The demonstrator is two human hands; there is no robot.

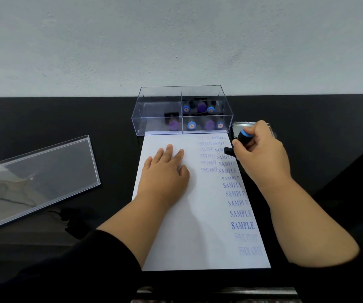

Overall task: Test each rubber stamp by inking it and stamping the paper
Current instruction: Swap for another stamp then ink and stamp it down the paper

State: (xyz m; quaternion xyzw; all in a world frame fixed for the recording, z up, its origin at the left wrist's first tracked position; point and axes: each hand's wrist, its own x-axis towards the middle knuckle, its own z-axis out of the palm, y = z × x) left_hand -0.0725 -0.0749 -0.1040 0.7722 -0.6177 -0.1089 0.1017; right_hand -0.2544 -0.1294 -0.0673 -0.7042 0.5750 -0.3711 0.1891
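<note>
Stamp testing partway through: right-hand stamp being carried at the paper's right edge

Right hand [261, 149] fingers are curling round a blue-capped stamp [240, 139], gripping its black body with the stamping face tilting toward the paper [176, 226], just off its right edge near the top; whether the face is touching the sheet cannot be told. Left hand [165, 169] is lying flat, fingers straight and spread, pressing the paper's upper middle to hold it. Ink pad [238, 126] is sitting just beyond the paper's top right corner, partly hidden behind the right hand. Paper is already carrying two columns of blue prints (SAMPLE, FAX OUT) down its right side; left and centre are staying blank. Clear box [182, 112] is touching the paper's top edge, holding about seven blue and purple stamps, so I judge most are still waiting. Box lid [38, 178] is lying well left of the paper
</note>
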